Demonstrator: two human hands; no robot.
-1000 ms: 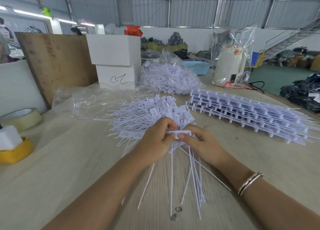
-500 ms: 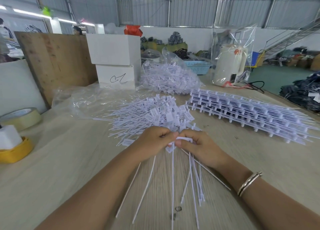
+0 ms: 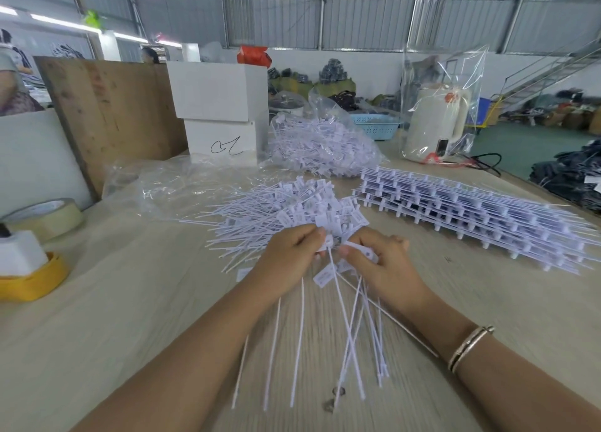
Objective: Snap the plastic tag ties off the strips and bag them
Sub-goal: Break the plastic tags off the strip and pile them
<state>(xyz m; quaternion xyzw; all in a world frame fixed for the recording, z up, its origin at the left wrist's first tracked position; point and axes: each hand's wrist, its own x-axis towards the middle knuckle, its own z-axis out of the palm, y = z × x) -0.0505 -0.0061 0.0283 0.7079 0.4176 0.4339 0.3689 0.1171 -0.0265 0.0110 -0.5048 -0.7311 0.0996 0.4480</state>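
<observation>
White tag ties [image 3: 349,317]: bundle pinched at the heads, tails fanned toward camera.
Left hand [image 3: 287,257]: fingers curled, pinching heads.
Right hand [image 3: 382,265]: pinching one tag head.
Loose pile [image 3: 283,213]: just behind hands.
Strips [image 3: 471,213]: right of pile.

White tag ties [image 3: 349,330] fanned (table), strips [image 3: 471,217] stacked.

free: table [image 3: 136,301] left-front | blocked: loose ties [image 3: 276,210] ahead, strips [image 3: 471,217] right

White boxes [image 3: 221,113] stacked behind; tape rolls [image 3: 45,218] left; bagged kettle [image 3: 437,122] right
</observation>
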